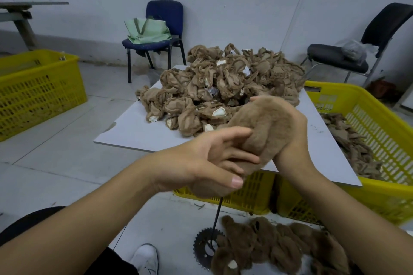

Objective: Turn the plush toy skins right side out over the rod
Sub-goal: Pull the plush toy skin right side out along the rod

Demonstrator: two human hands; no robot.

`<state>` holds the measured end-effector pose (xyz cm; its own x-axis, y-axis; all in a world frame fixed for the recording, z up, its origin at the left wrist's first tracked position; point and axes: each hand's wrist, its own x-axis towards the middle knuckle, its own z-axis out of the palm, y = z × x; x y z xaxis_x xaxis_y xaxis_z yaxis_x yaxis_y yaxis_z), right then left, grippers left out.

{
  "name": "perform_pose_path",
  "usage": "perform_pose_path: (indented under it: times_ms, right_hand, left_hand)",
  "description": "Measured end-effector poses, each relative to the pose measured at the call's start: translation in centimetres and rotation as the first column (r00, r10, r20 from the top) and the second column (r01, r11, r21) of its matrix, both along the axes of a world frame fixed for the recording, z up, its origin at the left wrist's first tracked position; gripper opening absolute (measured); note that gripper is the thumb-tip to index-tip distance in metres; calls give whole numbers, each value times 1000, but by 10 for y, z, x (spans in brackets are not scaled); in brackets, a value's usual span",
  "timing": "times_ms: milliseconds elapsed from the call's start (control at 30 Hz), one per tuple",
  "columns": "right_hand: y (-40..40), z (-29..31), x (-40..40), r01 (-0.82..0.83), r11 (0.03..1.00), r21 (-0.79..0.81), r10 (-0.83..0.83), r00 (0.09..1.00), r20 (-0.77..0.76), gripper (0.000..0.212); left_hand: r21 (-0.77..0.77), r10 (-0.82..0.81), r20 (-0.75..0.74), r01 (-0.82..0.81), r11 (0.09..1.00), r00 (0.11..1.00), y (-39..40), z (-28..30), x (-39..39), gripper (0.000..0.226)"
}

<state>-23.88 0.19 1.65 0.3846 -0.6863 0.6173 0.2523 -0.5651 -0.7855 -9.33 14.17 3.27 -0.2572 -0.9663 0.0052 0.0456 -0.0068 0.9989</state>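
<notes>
A fuzzy brown plush skin [261,125] sits over the top of a thin black rod [217,214] that rises from a toothed metal disc [202,250] on the floor. My right hand [290,131] grips the skin's upper part from the right. My left hand [210,161] holds the lower part, thumb in front and fingers curled round it. The rod's top is hidden inside the skin. A heap of inside-out tan skins [223,87] lies on the white board [134,131] behind. Several furry, turned skins [274,250] lie on the floor beside the disc.
A yellow crate [380,131] at the right holds more tan skins; another yellow crate [38,89] stands at the left. A blue chair [161,29] with a green bag and a black chair [348,56] stand by the wall. My white shoe [145,259] is near the disc.
</notes>
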Motion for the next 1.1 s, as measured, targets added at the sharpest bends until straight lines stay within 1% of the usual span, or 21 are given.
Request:
perform_pose_path:
  times_ms: [67, 100, 133, 167, 200, 233, 267, 300, 367, 433, 500, 567, 600, 667, 733, 800, 867, 967, 1033, 1067, 1100]
  right_hand:
    - [1, 2, 1, -60, 998, 22, 58, 996, 75, 23]
    - [0, 3, 3, -92, 994, 64, 85, 991, 107, 23]
    - [1, 5, 7, -145, 977, 156, 123, 982, 144, 23]
    - [0, 5, 10, -167, 959, 230, 135, 980, 149, 23]
    - [1, 4, 14, -161, 952, 260, 135, 984, 115, 21]
    - [1, 2, 16, -112, 968, 223, 110, 994, 20, 19]
    - [0, -1, 17, -94, 980, 174, 108, 991, -72, 21]
    - [-1, -5, 17, -91, 986, 143, 111, 984, -141, 24]
    - [-4, -5, 18, -92, 986, 139, 120, 969, -215, 25]
    - [-5, -4, 21, -101, 983, 154, 140, 952, -272, 15]
    - [-3, -4, 25, -85, 977, 198, 145, 937, -317, 7]
    - [0, -8, 30, -40, 971, 234, 123, 929, -349, 14]
    - [2, -10, 32, -25, 959, 282, 127, 929, -347, 17]
    - [5, -11, 34, -29, 899, 437, 179, 935, -307, 19]
    - [6, -11, 35, -98, 812, 576, 287, 926, -246, 24]
    - [5, -10, 37, -192, 737, 648, 407, 892, -199, 36]
    - [4, -10, 40, -249, 697, 672, 467, 869, -162, 47]
    - [0, -7, 42, -281, 714, 641, 439, 893, -97, 59]
    - [-7, -3, 41, -359, 679, 641, 475, 880, -10, 59]
    - [-11, -1, 41, -378, 665, 644, 499, 867, -6, 57]
    - [-14, 2, 40, -369, 669, 645, 514, 856, -44, 52]
  left_hand:
    - [-74, -19, -40, 16, 997, 999, -2, -4, -10, 77]
    - [-114, 21, -59, -27, 993, 998, -3, -4, -12, 69]
    - [-139, 95, -89, -106, 985, 992, -5, -2, -12, 59]
    - [-143, 186, -131, -204, 968, 974, -7, 0, -9, 50]
    - [-135, 269, -173, -293, 946, 947, -8, 2, -5, 44]
    - [-123, 338, -198, -366, 923, 920, -10, 4, 0, 40]
    - [-112, 403, -188, -428, 897, 895, -11, 7, 6, 36]
    - [-104, 469, -150, -486, 868, 870, -13, 9, 13, 32]
    - [-87, 582, -61, -585, 806, 811, -15, 11, 27, 27]
    - [-61, 646, -13, -646, 761, 763, -19, 11, 37, 31]
    - [-27, 653, -3, -652, 757, 758, -25, 9, 43, 39]
    - [-5, 640, -28, -640, 768, 768, -31, 7, 43, 51]
    - [-3, 642, -42, -643, 766, 766, -34, 5, 42, 56]
    - [-32, 656, -34, -656, 754, 754, -41, 1, 40, 58]
    - [-69, 650, 21, -647, 759, 760, -47, -3, 38, 59]
    - [-119, 638, 86, -628, 769, 765, -53, -6, 39, 59]
    - [-162, 645, 125, -626, 763, 754, -58, -6, 43, 55]
    - [-235, 653, 189, -612, 755, 734, -63, -1, 50, 52]
    - [-285, 635, 219, -574, 768, 741, -65, 4, 52, 51]
    - [-297, 621, 233, -554, 778, 748, -65, 6, 53, 52]
    - [-312, 609, 253, -533, 787, 752, -65, 8, 55, 54]
